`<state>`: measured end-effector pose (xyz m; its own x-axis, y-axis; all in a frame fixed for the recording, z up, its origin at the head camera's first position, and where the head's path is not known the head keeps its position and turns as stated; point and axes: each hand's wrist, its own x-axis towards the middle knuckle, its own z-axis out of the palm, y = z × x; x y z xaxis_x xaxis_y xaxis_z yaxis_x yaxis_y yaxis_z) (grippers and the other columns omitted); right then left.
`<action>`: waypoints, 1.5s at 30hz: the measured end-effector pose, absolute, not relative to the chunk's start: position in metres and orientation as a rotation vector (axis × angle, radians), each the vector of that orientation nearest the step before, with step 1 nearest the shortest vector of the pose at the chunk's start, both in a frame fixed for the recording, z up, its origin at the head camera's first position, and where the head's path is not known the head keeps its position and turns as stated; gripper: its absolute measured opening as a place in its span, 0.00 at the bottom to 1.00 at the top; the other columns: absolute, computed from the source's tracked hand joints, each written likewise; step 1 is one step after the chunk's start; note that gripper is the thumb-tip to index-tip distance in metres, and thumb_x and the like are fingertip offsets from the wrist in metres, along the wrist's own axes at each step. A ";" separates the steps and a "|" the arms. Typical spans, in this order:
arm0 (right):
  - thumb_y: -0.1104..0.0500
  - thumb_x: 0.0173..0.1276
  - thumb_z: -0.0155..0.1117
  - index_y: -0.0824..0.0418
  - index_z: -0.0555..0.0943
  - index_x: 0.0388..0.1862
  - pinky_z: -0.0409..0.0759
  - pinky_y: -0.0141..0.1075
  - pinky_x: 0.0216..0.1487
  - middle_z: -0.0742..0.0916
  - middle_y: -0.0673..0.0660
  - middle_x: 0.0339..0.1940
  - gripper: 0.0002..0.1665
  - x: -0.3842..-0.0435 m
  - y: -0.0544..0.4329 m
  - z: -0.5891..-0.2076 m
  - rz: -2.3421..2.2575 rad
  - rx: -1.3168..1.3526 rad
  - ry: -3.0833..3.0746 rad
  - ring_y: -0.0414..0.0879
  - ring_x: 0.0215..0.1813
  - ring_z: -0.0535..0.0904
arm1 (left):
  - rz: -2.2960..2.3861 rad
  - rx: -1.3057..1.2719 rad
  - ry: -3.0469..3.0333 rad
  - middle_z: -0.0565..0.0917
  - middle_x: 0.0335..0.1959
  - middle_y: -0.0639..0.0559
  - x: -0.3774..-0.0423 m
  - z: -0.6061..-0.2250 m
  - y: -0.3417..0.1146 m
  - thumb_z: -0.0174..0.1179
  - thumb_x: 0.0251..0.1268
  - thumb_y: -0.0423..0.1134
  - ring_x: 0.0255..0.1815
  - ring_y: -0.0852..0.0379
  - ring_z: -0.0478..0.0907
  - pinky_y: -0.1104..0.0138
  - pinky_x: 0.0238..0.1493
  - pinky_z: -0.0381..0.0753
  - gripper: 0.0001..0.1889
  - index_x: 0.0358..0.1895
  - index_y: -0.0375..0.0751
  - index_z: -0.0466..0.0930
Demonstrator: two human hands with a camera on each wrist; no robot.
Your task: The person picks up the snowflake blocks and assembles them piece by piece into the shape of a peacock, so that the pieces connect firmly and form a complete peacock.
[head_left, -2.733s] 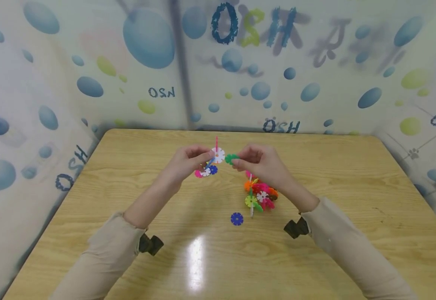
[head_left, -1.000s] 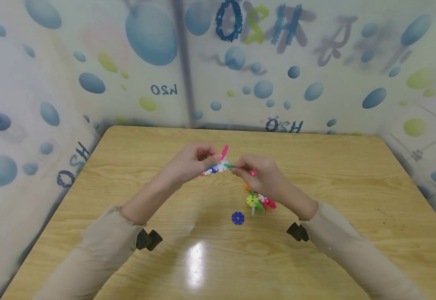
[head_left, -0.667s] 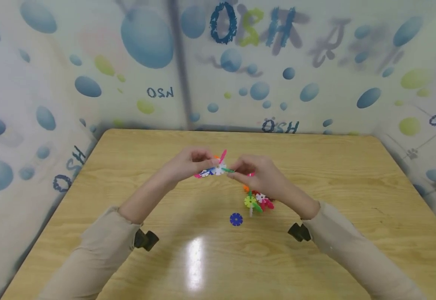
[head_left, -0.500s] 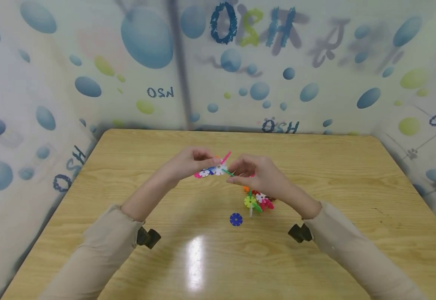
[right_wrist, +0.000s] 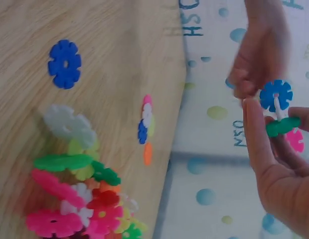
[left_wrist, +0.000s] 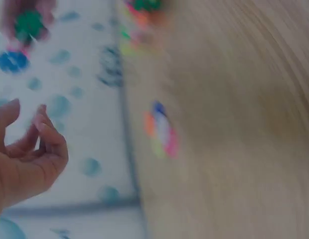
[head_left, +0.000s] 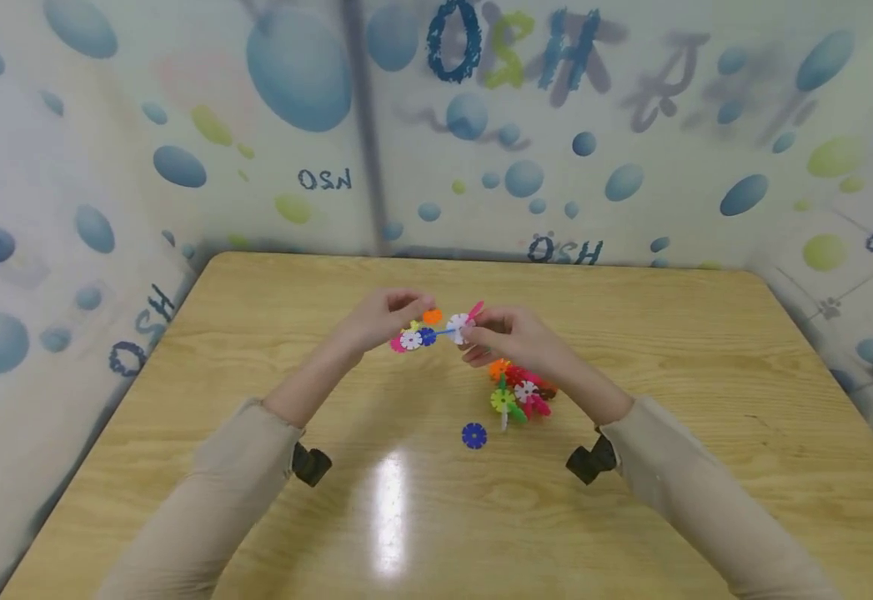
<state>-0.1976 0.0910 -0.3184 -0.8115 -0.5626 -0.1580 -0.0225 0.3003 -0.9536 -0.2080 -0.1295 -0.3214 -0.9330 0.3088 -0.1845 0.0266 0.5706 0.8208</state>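
My left hand (head_left: 404,310) pinches the left end of a chain of plastic snowflake pieces (head_left: 415,336) held above the wooden table (head_left: 654,358); pink, white, blue and orange flakes show there. My right hand (head_left: 481,335) pinches the other end, at a white flake (head_left: 458,322) with a pink one beside it. In the right wrist view the right hand (right_wrist: 266,154) grips a green flake (right_wrist: 283,126) joined to a blue flake (right_wrist: 275,94), and the left hand (right_wrist: 259,50) is just above. The left wrist view is blurred; the left hand's (left_wrist: 30,154) fingers are curled.
A pile of mixed flakes (head_left: 519,389) (right_wrist: 79,204) lies on the table under my right wrist. One loose blue flake (head_left: 474,435) (right_wrist: 65,63) lies nearer me. Bubble-patterned sheets wall the table on three sides. A bright glare patch marks the near table top.
2.7 s ago the right hand held the green flake apart from the chain; since then it was pushed onto it. The chain now lies stretched sideways between both hands.
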 end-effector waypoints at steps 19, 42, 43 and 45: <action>0.53 0.71 0.48 0.72 0.72 0.51 0.82 0.43 0.44 0.85 0.56 0.33 0.23 -0.202 0.096 -0.330 -1.623 -0.177 2.040 0.42 0.30 0.82 | 0.673 0.278 2.821 0.73 0.29 0.44 -0.242 -0.401 -0.139 0.61 0.57 0.35 0.31 0.53 0.66 0.67 0.31 0.70 0.10 0.33 0.28 0.76; 0.56 0.71 0.46 0.74 0.70 0.52 0.83 0.41 0.42 0.85 0.61 0.35 0.22 -0.197 0.098 -0.321 -1.597 -0.208 2.098 0.40 0.29 0.82 | 1.550 0.287 2.213 0.78 0.24 0.54 -0.192 -0.323 -0.122 0.56 0.63 0.34 0.26 0.62 0.76 0.68 0.35 0.81 0.14 0.50 0.31 0.73; 0.56 0.71 0.46 0.74 0.70 0.52 0.83 0.41 0.42 0.85 0.62 0.35 0.22 -0.197 0.099 -0.321 -1.590 -0.218 2.103 0.40 0.29 0.82 | 1.558 0.279 2.209 0.78 0.24 0.54 -0.191 -0.322 -0.122 0.56 0.63 0.34 0.26 0.62 0.76 0.68 0.35 0.81 0.14 0.49 0.31 0.73; 0.56 0.72 0.46 0.74 0.70 0.51 0.83 0.41 0.42 0.83 0.68 0.40 0.21 -0.197 0.100 -0.321 -1.582 -0.242 2.114 0.41 0.30 0.82 | 1.570 0.256 2.204 0.77 0.23 0.55 -0.190 -0.321 -0.121 0.56 0.63 0.35 0.25 0.63 0.75 0.69 0.34 0.80 0.13 0.47 0.31 0.74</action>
